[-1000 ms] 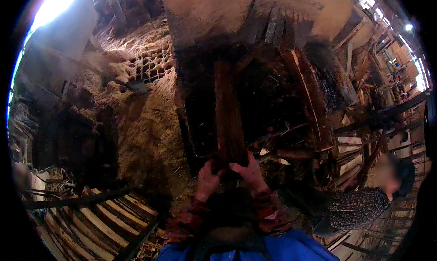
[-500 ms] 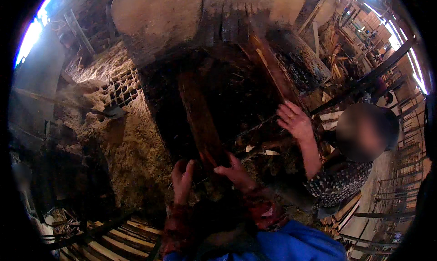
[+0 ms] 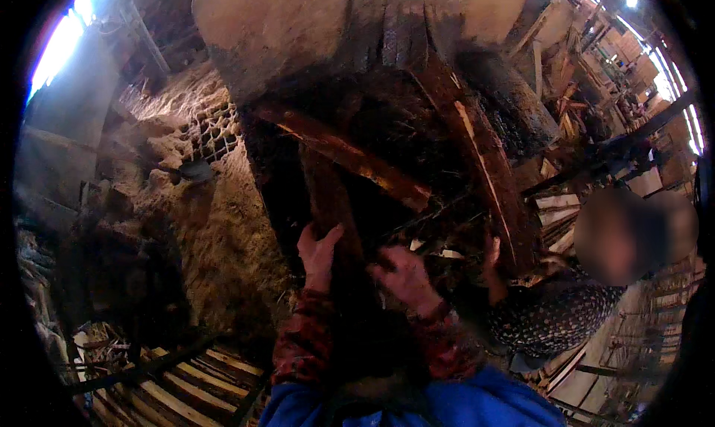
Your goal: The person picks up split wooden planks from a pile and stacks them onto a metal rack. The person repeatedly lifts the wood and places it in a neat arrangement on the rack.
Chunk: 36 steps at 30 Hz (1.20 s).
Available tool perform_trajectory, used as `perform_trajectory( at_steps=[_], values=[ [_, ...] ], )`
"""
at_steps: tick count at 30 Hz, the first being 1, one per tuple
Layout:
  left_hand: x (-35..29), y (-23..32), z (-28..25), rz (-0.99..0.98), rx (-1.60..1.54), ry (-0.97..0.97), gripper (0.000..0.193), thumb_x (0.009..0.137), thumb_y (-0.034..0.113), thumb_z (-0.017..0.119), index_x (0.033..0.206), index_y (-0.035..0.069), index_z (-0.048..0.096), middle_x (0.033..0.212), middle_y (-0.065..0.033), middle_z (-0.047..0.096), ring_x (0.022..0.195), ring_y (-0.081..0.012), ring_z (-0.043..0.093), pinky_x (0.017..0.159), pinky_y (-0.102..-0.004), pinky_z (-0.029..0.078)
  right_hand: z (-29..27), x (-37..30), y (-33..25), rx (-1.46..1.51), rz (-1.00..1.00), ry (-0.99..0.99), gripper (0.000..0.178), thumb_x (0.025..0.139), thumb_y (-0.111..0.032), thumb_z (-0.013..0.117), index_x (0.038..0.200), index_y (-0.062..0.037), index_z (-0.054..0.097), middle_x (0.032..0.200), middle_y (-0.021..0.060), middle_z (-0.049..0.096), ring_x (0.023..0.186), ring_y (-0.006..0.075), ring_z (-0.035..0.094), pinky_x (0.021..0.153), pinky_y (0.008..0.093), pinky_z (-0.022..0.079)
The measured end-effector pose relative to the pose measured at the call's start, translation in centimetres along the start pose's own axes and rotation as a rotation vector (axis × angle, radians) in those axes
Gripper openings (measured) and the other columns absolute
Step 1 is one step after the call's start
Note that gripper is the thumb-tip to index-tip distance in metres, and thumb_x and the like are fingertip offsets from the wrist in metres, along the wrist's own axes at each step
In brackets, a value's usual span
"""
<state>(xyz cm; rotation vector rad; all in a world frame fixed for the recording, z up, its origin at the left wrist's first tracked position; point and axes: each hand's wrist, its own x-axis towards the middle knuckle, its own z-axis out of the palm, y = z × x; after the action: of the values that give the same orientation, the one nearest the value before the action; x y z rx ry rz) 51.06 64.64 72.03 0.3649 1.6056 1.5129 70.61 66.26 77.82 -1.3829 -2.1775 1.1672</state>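
A long dark plank (image 3: 328,196) lies lengthwise before me in a blackened area, its near end between my hands and lost in shadow. My left hand (image 3: 318,256) grips its left edge, thumb over the top. To the right of that plank, my right hand (image 3: 410,279) has its fingers apart and a little blurred, holding nothing that I can see. A reddish-brown plank (image 3: 350,157) lies aslant across the far part of the dark one. At the right, a co-worker's hand (image 3: 493,259) is beside a wide reddish plank (image 3: 477,159) with a pale strip on it.
On the left is a rough earthen mound (image 3: 223,256) with a grid-like patch (image 3: 212,135). Pale slats (image 3: 190,386) lie at the lower left. A co-worker in a speckled sleeve (image 3: 558,315) stands close on my right. Large tan slabs (image 3: 275,32) rise at the back.
My left hand has moved up onto the dark plank, and my right hand has come off it. A second plank now lies across it. The co-worker's plank has come nearer.
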Motion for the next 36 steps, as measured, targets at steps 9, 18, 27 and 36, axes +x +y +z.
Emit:
perform_trajectory(
  at_steps=[9, 18, 27, 36],
  values=[
    [0.7, 0.0, 1.2, 0.191, -0.058, -0.071, 0.052, 0.072, 0.016, 0.077, 0.113, -0.007, 0.056, 0.107, -0.0141, 0.063, 0.096, -0.0213, 0.059, 0.084, -0.0325, 0.047, -2.0, 15.6, 11.1, -0.861, -0.311, 0.354, 0.082, 0.072, -0.041, 0.071, 0.137, -0.0065, 0.036, 0.128, 0.0247, 0.041, 0.12, 0.0431, 0.037, 0.097, 0.0468, 0.036],
    [4.2, -4.8, -0.6, 0.146, 0.174, 0.113, 0.05, 0.075, 0.017, 0.074, 0.115, -0.007, 0.055, 0.109, -0.0143, 0.062, 0.098, -0.021, 0.058, 0.084, -0.0337, 0.046, 1.1, 9.1, 5.0, -0.175, -0.034, -0.013, 0.097, 0.069, -0.054, 0.071, 0.133, 0.0073, 0.034, 0.121, 0.0333, 0.043, 0.109, 0.0466, 0.048, 0.093, 0.0459, 0.042],
    [4.0, -1.1, 1.9, 0.237, -0.168, 0.049, 0.037, 0.09, 0.019, 0.061, 0.117, -0.004, 0.052, 0.109, -0.0088, 0.059, 0.092, -0.017, 0.054, 0.08, -0.0301, 0.045, 3.0, 5.2, 2.7, -0.158, -0.035, 0.085, 0.09, 0.072, -0.049, 0.07, 0.132, 0.0086, 0.035, 0.123, 0.035, 0.041, 0.111, 0.0462, 0.046, 0.093, 0.0464, 0.041],
    [7.1, -2.3, 1.8, 0.206, -0.093, 0.032, 0.041, 0.082, 0.021, 0.07, 0.111, -0.003, 0.054, 0.108, -0.0101, 0.06, 0.095, -0.0174, 0.056, 0.082, -0.0315, 0.045, 1.1, 8.1, -0.1, -0.369, -0.17, -0.008, 0.08, 0.073, -0.046, 0.07, 0.128, 0.0059, 0.043, 0.118, 0.0264, 0.047, 0.111, 0.0425, 0.046, 0.092, 0.0443, 0.042]
  ],
)
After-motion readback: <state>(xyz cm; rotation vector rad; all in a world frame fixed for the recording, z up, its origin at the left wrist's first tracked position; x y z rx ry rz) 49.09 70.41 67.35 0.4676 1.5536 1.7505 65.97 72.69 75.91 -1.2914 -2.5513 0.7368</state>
